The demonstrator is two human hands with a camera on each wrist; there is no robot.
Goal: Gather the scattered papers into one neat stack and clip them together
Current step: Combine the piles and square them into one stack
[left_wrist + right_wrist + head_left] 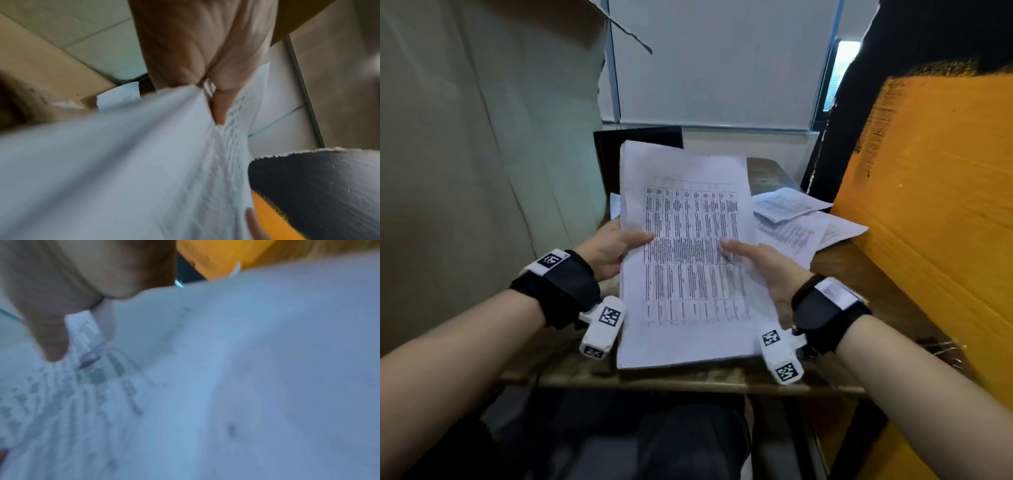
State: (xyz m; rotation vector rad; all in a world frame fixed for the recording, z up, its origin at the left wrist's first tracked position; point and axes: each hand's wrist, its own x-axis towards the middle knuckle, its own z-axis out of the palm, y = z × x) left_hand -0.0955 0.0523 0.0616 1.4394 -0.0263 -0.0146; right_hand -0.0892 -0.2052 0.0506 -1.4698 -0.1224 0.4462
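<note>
I hold a stack of white papers (685,253) with a printed table on the top sheet, raised on end over the wooden table (654,380). My left hand (616,246) grips its left edge, thumb on the front. My right hand (753,257) grips the right edge, thumb on the print. The left wrist view shows the stack (123,162) pinched under my thumb (220,107). The right wrist view is blurred: paper (226,369) under my thumb (53,340). Several loose sheets (791,216) lie on the table to the right. What may be metal clips (945,349) shows dimly at the right edge.
A yellow-orange cardboard box (935,212) stands close on the right, a beige cardboard wall (482,154) on the left. A dark flat board (637,140) leans behind the stack under the window blind. My lap is below the table's front edge.
</note>
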